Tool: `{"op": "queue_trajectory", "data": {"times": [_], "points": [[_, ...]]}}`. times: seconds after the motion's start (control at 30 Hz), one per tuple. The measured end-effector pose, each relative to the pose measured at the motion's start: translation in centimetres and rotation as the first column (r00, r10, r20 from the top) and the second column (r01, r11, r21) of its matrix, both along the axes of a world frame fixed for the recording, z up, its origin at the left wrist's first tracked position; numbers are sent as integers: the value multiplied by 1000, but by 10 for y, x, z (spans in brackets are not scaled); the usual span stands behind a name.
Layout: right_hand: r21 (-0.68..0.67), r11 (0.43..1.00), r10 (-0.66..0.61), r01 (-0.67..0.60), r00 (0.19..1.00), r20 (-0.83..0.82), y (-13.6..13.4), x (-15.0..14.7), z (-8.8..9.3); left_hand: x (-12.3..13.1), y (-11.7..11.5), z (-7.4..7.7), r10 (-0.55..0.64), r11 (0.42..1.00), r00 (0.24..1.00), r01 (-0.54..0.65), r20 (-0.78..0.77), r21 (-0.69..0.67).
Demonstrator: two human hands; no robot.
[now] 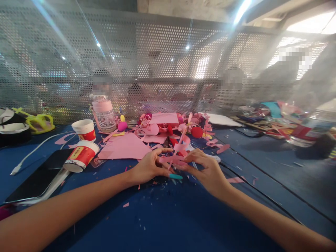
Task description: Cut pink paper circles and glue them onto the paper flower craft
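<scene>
on the blue table [147, 224], a black phone [36, 176] lies at left, a tipped paper cup [82, 156] at its upper end and a standing paper cup [85, 131] just behind. next comes a pink-topped bottle [103, 113], then a flat pink sheet [124, 147]. the left hand [149, 164] has thumb and fingers pinching curled pink paper strips [178, 159], held between both hands in front of a heap of pink scraps [151, 129]. the right hand [206, 169] pinches the strips' right side. farther right runs a black cord [252, 183], then a clear bottle [306, 129], blurred.
</scene>
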State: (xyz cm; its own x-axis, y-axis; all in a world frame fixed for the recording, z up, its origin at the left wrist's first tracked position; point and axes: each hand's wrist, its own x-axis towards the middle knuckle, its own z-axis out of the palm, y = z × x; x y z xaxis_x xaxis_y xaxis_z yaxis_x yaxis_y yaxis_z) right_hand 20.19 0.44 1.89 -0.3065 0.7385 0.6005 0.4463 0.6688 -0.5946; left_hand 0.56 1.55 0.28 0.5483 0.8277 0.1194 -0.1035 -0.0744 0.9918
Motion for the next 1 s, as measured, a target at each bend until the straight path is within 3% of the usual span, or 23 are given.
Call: {"op": "queue_trajectory", "data": {"times": [0.23,0.5,0.77,1.0], "points": [[-14,999,-37,37,999,3,-3,0,2,-3,-1,0,-21,1000,998,21,-61,9],[-183,983,7,-9,1000,-13,-7,1,5,0,2,3,60,997,998,-58,36,-56],[92,994,48,-61,989,140,-3,4,-2,0,0,1,50,998,999,-50,-12,-33],[91,983,139,-159,972,191,-7,0,-1,0,-1,1,-3,1000,999,4,-40,23]]}}
